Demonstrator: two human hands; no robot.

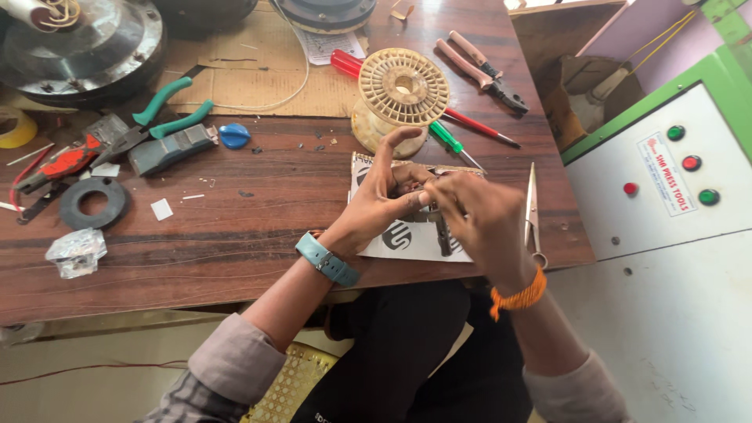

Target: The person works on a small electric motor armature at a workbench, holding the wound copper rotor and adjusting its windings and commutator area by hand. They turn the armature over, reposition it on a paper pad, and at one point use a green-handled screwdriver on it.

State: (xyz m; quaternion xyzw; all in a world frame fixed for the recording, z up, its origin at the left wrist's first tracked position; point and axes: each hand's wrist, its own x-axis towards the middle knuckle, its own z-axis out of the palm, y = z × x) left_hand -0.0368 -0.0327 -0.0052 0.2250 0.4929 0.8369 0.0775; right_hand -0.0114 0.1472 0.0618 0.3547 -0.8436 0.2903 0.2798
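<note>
Hands are meeting over a booklet [407, 239] near the front edge of the bench [235, 235]. The left hand [376, 205], with a blue watch [325, 258] on its wrist, is pinching a small dark part [413, 185] between thumb and fingertips, index finger arching up and over. The right hand [482, 218], an orange thread [518, 298] round its wrist, is closing its fingertips on the same part from the other side, so both sets of fingers are clamped together on it; what the part is, I cannot tell, since the fingers are hiding most of it. A thin dark strip [443, 235] is hanging below the right fingers, above the booklet.

Just behind the hands a cream spool [401, 88] is lying on its side, with a green screwdriver [453, 142] and a red screwdriver [348, 64] beside it. Scissors [533, 211] are lying right of the right hand, pink pliers [482, 69] further back.

Doing this well is likely calling for steady wrists, with the part staying low over the booklet so that it is not rolling far if dropped, and for a light, even pinch so that nothing is bending.
</note>
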